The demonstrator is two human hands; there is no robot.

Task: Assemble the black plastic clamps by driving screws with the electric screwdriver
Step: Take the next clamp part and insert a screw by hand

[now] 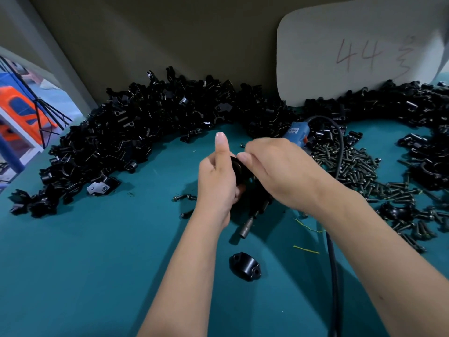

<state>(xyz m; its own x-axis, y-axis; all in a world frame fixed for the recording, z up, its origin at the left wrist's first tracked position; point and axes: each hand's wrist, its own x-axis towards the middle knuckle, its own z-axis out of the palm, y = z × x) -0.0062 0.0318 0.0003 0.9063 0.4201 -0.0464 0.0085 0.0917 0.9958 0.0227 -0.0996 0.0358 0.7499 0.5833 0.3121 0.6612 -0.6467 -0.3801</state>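
My left hand [217, 181] grips a black clamp piece [239, 170] above the teal table, thumb pointing up. My right hand [277, 171] meets it from the right, fingertips pinching at the piece's top edge; whatever they hold is hidden. The electric screwdriver [295, 133] lies under my right hand, its blue body behind the hand and its metal bit [247, 227] poking out toward me. A single black clamp half [244, 266] lies on the table in front of the bit.
A long heap of black clamp parts [136, 139] curves along the back wall and continues on the right [425, 113]. Loose dark screws [357, 166] are piled at the right, with a few near my left wrist [184, 197]. The screwdriver's black cable [331, 251] runs toward me.
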